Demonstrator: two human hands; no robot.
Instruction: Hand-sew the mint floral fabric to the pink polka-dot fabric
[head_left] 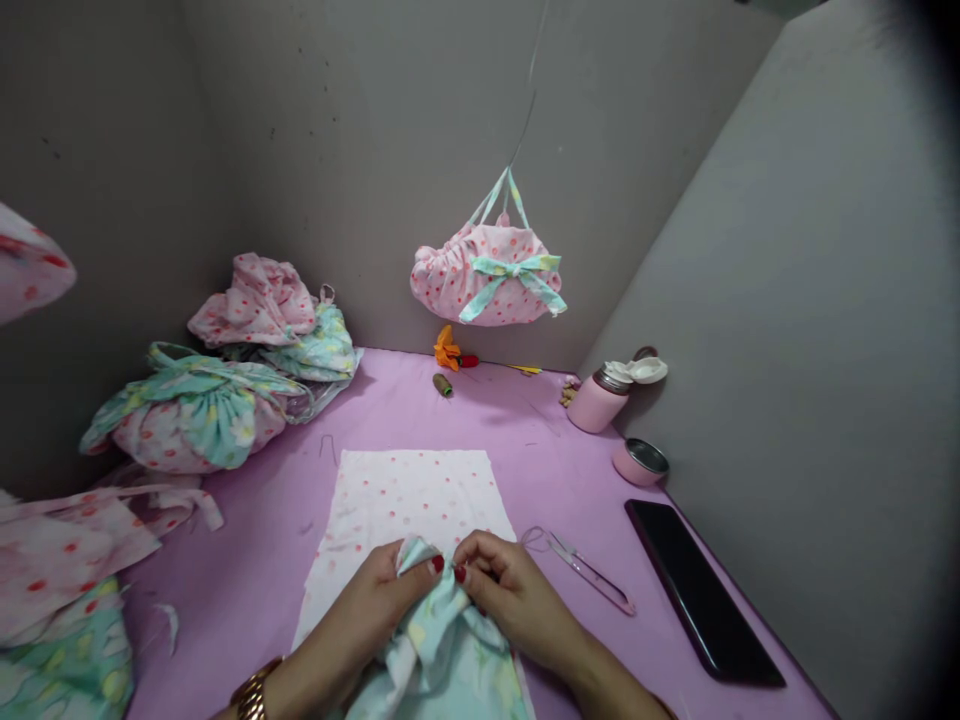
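My left hand is closed on a bunched piece of mint-green floral fabric, its thumb pressed on the gathered edge. Close against it, my right hand pinches the same fabric between thumb and fingertips. Whether a needle or thread is between those fingertips is too small to tell. The fabric hangs down toward the near edge of the view. Beneath both hands lies a flat white cloth with red dots. Right of my right hand are pink thread snips, lying on the purple table surface.
Sewn pink and green fabric pieces pile up at left. A dotted pouch with a bow hangs at the back. A thread spool and orange flower lie below it. At right are a pink flask, its cup and a phone.
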